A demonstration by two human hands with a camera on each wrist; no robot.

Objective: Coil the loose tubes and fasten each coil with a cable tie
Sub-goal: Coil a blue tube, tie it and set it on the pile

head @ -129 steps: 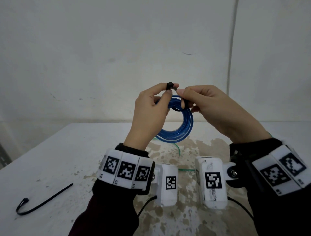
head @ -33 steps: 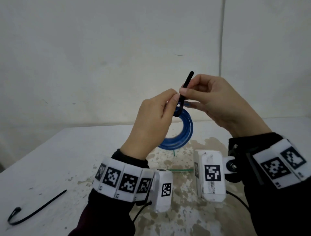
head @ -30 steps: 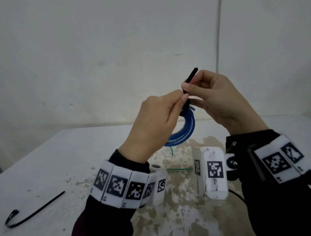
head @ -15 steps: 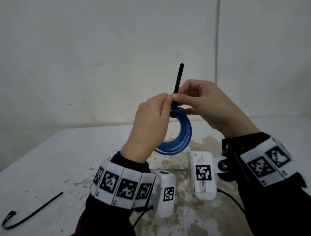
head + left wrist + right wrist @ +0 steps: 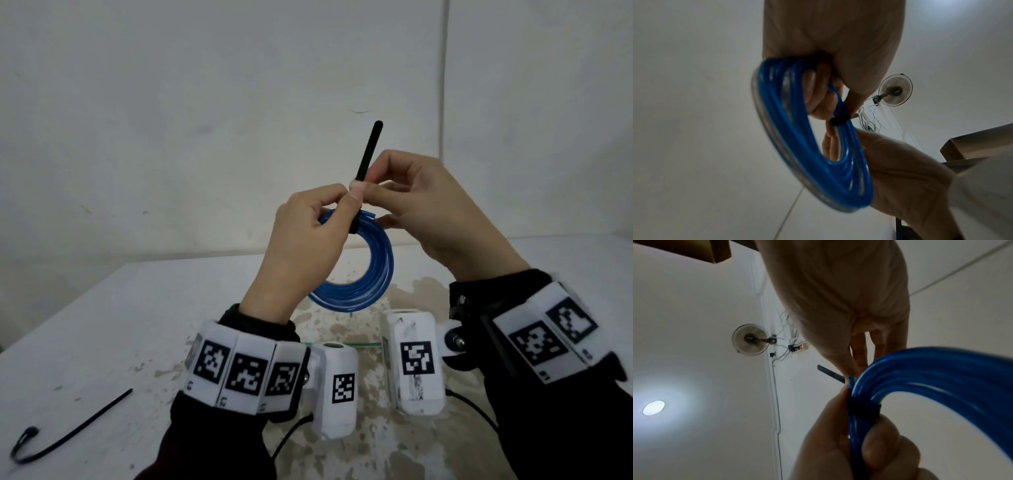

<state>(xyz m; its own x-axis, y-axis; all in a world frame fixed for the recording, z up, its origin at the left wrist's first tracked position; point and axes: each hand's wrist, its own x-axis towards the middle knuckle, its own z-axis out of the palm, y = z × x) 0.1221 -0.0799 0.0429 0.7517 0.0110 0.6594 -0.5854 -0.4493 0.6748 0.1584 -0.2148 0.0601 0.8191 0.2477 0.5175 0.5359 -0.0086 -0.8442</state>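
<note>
Since half a second ago the tie's tail sticks out further above the right hand (image 5: 428,212), leaning a bit right now. That hand pinches the black cable tie (image 5: 368,150) between thumb and forefinger. Just beside them, the left hand (image 5: 308,246) pinches the blue coil (image 5: 363,284) at the tie's band, loop hanging below. Further off, a second black tie (image 5: 68,430) lies on the stained white table (image 5: 102,325).
</note>
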